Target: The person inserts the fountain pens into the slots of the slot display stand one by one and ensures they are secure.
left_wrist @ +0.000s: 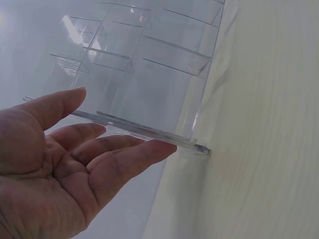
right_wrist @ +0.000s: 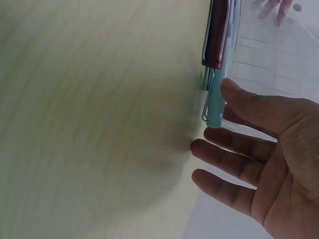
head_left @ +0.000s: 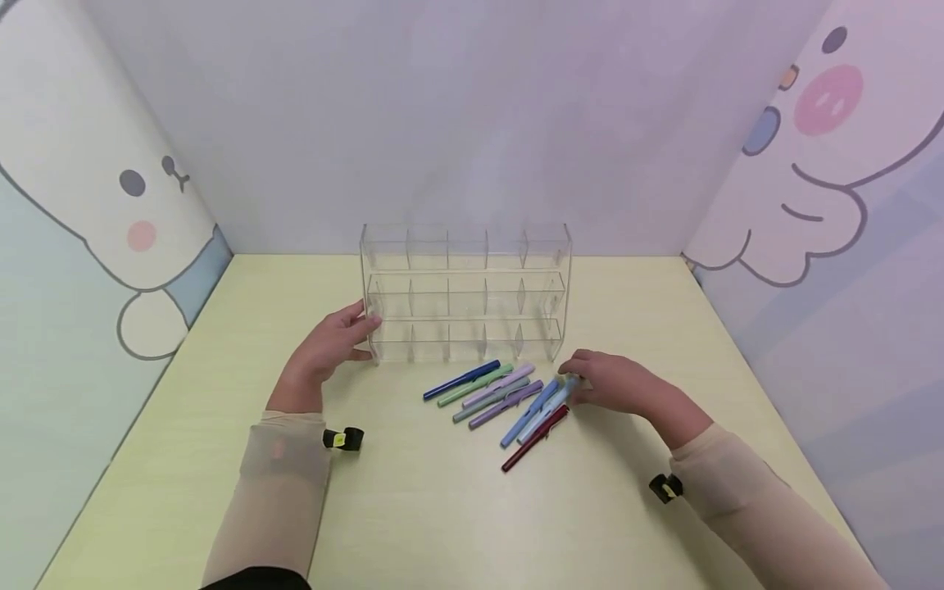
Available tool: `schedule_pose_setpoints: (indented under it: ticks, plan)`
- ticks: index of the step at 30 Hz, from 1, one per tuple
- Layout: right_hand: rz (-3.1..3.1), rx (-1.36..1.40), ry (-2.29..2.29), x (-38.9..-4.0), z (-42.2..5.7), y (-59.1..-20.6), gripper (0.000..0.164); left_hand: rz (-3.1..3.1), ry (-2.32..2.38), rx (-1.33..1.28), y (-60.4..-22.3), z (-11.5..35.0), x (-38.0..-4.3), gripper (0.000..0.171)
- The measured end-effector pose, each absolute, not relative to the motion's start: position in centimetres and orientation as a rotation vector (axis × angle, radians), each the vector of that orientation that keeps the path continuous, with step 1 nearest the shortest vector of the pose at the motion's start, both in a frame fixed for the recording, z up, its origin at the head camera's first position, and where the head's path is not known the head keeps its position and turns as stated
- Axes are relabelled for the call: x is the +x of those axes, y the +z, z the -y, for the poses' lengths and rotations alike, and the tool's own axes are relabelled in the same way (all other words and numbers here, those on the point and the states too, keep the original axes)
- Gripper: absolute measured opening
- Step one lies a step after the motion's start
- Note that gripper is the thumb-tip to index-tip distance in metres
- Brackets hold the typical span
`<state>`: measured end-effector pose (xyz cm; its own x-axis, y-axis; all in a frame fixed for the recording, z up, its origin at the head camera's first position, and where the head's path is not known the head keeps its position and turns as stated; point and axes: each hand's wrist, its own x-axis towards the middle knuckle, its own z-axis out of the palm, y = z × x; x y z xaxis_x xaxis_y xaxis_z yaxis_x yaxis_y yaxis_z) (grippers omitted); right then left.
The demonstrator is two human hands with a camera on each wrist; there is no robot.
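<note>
A clear display rack [head_left: 465,328] with three tiers of small compartments stands upright at the back of the table. My left hand [head_left: 329,344] holds its left side panel, with the thumb [left_wrist: 62,104] on one face and the fingers on the other. Several capped pens with clips lie in a slanting row before the rack, from a dark blue pen [head_left: 462,380] to a dark red pen [head_left: 534,440]. At the row's right, my right hand [head_left: 618,383] pinches the cap end of a light blue pen [right_wrist: 216,102]; its index finger is partly hidden.
The pale wooden table [head_left: 428,508] meets a plain back wall [head_left: 457,123]. Side walls with cartoon animals [head_left: 826,147] stand left and right. A black band with a yellow mark [head_left: 343,439] sits at the left wrist, and a similar one [head_left: 667,488] at the right.
</note>
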<state>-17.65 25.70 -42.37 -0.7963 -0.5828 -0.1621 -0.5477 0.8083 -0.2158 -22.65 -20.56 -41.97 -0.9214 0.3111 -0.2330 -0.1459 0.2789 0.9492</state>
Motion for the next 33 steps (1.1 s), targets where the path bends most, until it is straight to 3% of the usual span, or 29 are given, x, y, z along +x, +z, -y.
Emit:
schedule_pose_setpoints:
  ticks: [13,27,33]
  plan:
    - [-2.763,-1.001,-0.346,-19.1,-26.2,-44.4,0.019,-2.171,1.695,0.147,-42.1,20.6,-22.7,0.072]
    - [-2.520,-0.704,-0.823,-19.5,-27.7,-42.9,0.012,-2.184,1.678,0.130,-41.9,20.5,-22.7,0.075]
    - [-2.260,-0.570,-1.216,-18.9,-27.8,-42.1,0.023,-2.175,1.685,0.124,-42.1,20.6,-22.7,0.076]
